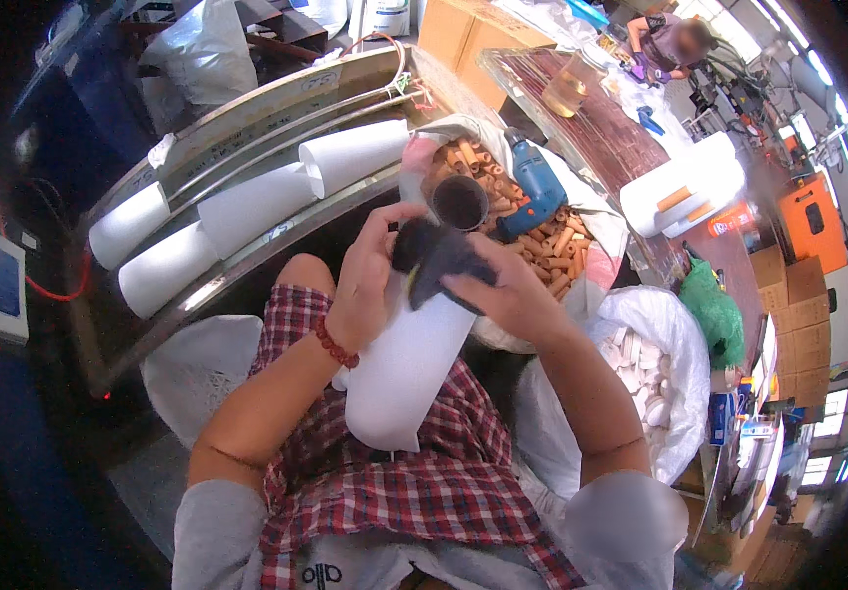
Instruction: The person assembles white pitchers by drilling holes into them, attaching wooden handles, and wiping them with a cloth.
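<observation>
Left hand (365, 285) gripping white roll (409, 364) upright on lap to steady it. Right hand (503, 295) closed on dark cloth (439, 258) over roll top, beside tube sack (552, 246)

Left hand (365, 285) steadies a white paper roll (409, 364) resting on the lap; right hand (503, 290) presses a dark cloth (439, 258) onto its upper end. Just beyond the hands, a blue drill (534, 187) lies among brown cardboard tubes (562, 246)
</observation>
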Motion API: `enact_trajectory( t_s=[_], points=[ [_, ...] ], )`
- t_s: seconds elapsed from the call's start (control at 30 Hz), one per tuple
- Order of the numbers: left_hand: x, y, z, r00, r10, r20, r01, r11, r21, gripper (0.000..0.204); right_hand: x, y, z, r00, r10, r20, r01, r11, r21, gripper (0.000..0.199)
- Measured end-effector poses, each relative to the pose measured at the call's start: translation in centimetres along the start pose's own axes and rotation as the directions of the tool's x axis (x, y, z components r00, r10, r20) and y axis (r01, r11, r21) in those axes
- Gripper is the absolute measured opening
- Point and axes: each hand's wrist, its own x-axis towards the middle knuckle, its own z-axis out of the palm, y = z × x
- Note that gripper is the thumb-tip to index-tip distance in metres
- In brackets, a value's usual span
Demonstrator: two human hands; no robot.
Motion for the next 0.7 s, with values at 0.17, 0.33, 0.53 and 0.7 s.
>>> enact_trajectory(
  t_s=[0.17,0.33,0.53,0.7],
  points=[
    [-0.2,0.4,-1.7,0.997,-0.070,0.043,0.075,0.988,-0.135,0.082,-0.7,1.0,-2.5,0.948,0.289,-0.135,-0.099,0.669,0.737,0.031],
    [-0.1,-0.2,-1.7,1.000,0.001,0.015,0.000,0.998,-0.055,0.077,-2.0,-1.2,-1.0,0.958,0.202,-0.205,-0.100,0.901,0.421,0.023],
    [0.9,-0.5,-0.5,0.992,0.072,0.107,-0.082,0.993,0.090,0.068,-2.2,0.6,0.0,0.979,-0.114,-0.170,0.102,0.992,-0.078,0.029],
    [1.3,1.0,-1.4,0.981,0.078,-0.176,-0.043,0.980,0.194,0.052,-3.9,4.3,-3.8,0.616,0.243,-0.749,0.142,0.902,0.409,0.023]
  ],
)
